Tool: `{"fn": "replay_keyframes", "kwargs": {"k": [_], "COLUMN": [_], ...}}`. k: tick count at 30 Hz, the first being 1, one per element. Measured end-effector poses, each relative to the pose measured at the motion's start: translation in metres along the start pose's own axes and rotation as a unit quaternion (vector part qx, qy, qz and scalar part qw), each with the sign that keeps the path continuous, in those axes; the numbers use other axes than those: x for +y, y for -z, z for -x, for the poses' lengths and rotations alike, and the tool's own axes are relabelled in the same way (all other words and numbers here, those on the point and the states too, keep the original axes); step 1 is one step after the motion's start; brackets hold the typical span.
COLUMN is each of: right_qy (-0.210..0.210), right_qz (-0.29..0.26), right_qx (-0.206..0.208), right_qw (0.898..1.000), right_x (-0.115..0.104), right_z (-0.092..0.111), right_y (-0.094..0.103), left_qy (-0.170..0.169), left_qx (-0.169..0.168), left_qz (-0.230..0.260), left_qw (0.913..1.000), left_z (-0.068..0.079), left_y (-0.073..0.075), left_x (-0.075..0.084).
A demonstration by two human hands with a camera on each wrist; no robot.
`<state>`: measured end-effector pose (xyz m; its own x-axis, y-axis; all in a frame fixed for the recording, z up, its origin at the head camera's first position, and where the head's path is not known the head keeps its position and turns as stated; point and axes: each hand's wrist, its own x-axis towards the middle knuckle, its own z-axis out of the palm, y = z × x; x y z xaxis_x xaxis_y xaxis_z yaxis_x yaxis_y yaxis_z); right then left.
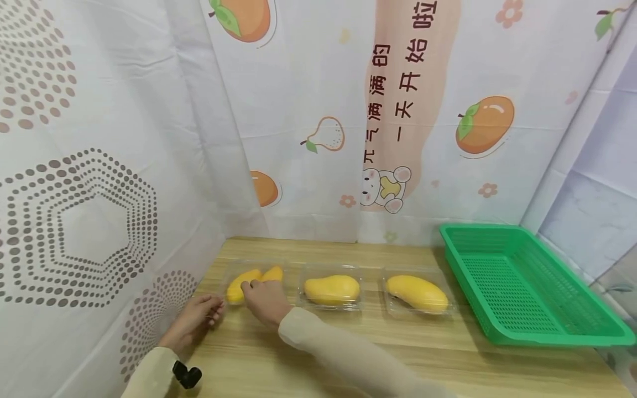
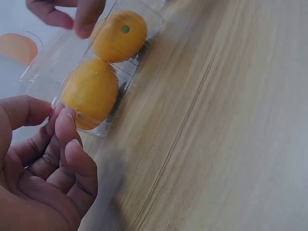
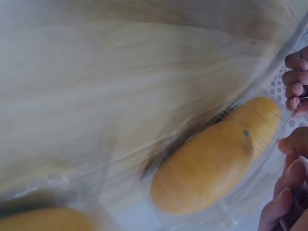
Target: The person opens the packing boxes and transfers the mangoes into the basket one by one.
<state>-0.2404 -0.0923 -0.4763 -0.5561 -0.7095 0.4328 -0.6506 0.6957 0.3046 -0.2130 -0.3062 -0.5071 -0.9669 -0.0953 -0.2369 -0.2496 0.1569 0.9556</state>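
Two yellow mangoes [image 2: 91, 94] lie in a clear plastic box [image 2: 127, 72] at the left of the row. My left hand [image 1: 196, 318] is at the box's near left corner; in the left wrist view its thumb and forefinger pinch the plastic edge, the other fingers curled loosely. My right hand [image 1: 269, 301] is over the near side of the same box, hiding part of one mango [image 1: 272, 273]. Its fingertips, seen at the top of the left wrist view, are bent down close to the clear lid, with nothing gripped between them.
Two more clear boxes stand to the right, one with a mango [image 1: 332, 289] in the middle, the other with a mango [image 1: 418, 293]. A green plastic basket [image 1: 552, 339] sits at the right on the wooden table [image 1: 318, 348]. Printed curtains [image 1: 308, 182] hang behind and at the left.
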Motion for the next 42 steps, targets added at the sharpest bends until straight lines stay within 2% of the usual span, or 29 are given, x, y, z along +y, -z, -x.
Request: {"fn": "replay_keyframes", "kwargs": {"k": [4, 8, 16, 21, 26, 30, 35, 39, 42], "right_qy": [0.004, 0.011, 0.027, 0.035, 0.020, 0.004, -0.003, -0.005, -0.006], "right_qz": [-0.009, -0.014, 0.049, 0.046, 0.010, -0.034, -0.094, -0.122, -0.137], "right_qx": [-0.012, -0.002, 0.015, 0.008, -0.015, -0.016, -0.026, -0.049, -0.044], "right_qw": [1.000, 1.000, 0.998, 0.998, 1.000, 0.999, 0.995, 0.991, 0.990], "right_x": [0.006, 0.013, 0.023, 0.025, 0.028, 0.031, 0.035, 0.037, 0.039], "right_z": [0.006, 0.012, 0.021, 0.023, 0.023, 0.020, 0.017, 0.016, 0.015], "right_y": [0.001, 0.000, 0.001, 0.002, 0.002, 0.002, 0.005, 0.004, 0.005], "left_qy": [-0.009, -0.011, -0.012, -0.013, -0.013, -0.008, -0.009, -0.011, -0.007], "left_qx": [0.002, 0.000, 0.001, 0.006, 0.011, 0.015, 0.015, 0.017, 0.022], "left_qz": [-0.029, -0.029, -0.045, -0.060, -0.064, -0.060, -0.061, -0.061, -0.061], "left_qw": [0.9995, 0.9995, 0.9989, 0.9981, 0.9978, 0.9980, 0.9980, 0.9979, 0.9979], "left_z": [0.001, 0.003, 0.004, 0.004, 0.007, 0.008, 0.009, 0.008, 0.006], "left_y": [0.001, 0.001, 0.005, 0.006, 0.005, 0.005, 0.005, 0.006, 0.006], "left_x": [0.002, 0.003, 0.004, 0.004, 0.003, 0.004, 0.004, 0.002, 0.001]}}
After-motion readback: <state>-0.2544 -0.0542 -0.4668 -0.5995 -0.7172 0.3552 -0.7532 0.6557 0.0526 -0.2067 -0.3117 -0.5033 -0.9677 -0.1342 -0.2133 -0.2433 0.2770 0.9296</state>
